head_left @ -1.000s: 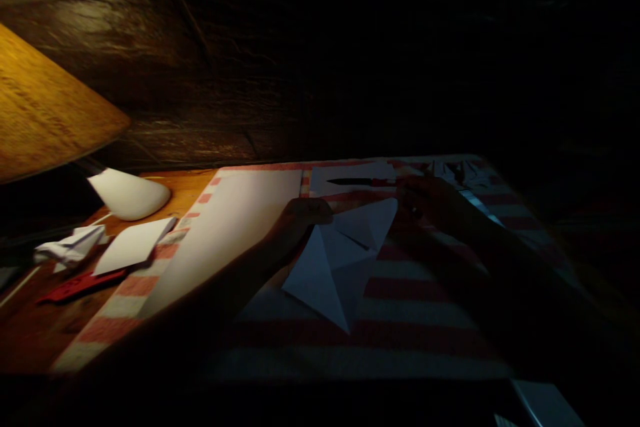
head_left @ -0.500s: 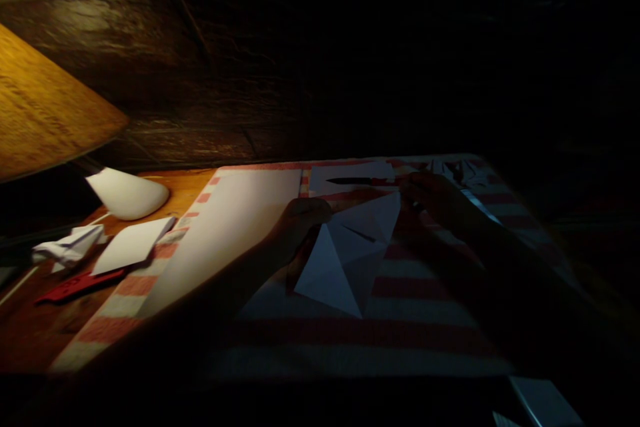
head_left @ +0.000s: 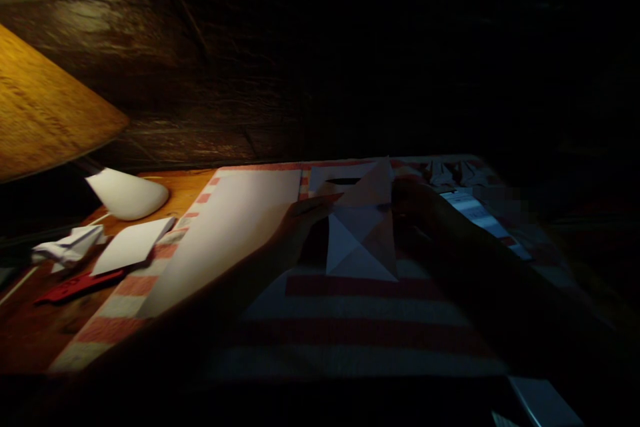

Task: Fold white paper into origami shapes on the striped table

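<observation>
A partly folded sheet of white paper, creased into triangles, is held up over the striped cloth with one pointed corner upward. My left hand is at its left edge, with fingers pressed on the paper. At the right edge my right hand grips it, though deep shadow hides most of those fingers. Behind the paper a dark knife blade shows, its handle covered from view. It lies over another white sheet at the back.
A lamp stands at left with a tan shade. Near it are a crumpled paper piece, a white paper stack and a red tool. A large white sheet covers the cloth. Right: a lit phone, folded paper shapes.
The paper has turned, its lower part swinging right and its top corner rising in front of the knife. My right hand has shifted slightly left, uncovering more of the phone.
</observation>
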{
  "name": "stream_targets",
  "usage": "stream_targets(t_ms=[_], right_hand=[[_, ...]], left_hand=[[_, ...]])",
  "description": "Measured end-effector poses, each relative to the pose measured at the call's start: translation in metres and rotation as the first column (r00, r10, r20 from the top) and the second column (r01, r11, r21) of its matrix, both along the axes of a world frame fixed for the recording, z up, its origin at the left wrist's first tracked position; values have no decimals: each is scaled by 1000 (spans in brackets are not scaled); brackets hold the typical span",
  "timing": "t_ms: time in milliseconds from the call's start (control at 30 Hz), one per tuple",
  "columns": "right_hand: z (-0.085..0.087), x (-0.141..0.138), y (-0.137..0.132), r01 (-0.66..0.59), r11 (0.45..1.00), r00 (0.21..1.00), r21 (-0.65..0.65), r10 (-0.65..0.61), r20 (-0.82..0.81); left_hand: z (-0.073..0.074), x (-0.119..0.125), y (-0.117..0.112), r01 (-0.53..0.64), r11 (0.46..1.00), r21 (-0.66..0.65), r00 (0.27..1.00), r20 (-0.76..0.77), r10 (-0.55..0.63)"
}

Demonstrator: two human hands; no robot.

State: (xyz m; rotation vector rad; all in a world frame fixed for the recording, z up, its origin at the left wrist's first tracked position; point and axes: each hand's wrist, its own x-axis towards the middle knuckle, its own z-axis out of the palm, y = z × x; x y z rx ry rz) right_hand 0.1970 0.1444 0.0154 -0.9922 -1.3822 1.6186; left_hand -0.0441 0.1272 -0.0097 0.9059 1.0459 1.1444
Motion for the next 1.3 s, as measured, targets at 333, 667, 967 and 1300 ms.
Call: stream_targets(t_ms=[333, 667, 967, 1300], right_hand=[[5, -9, -9, 82, 969, 918, 232, -164, 361], [-12, -24, -19, 35, 975, 992, 219, -61, 115], [-19, -20, -21, 49, 992, 971, 117, -74, 227], [-14, -26, -30, -128, 989, 979, 77, 113, 169]], left_hand=[[4, 3, -7, 316, 920, 231, 940, -207, -271], [4, 11, -13, 130, 966, 222, 978, -189, -88], [8, 9, -14, -122, 990, 69, 991, 58, 118], [10, 12, -17, -67, 992, 110, 997, -22, 70]])
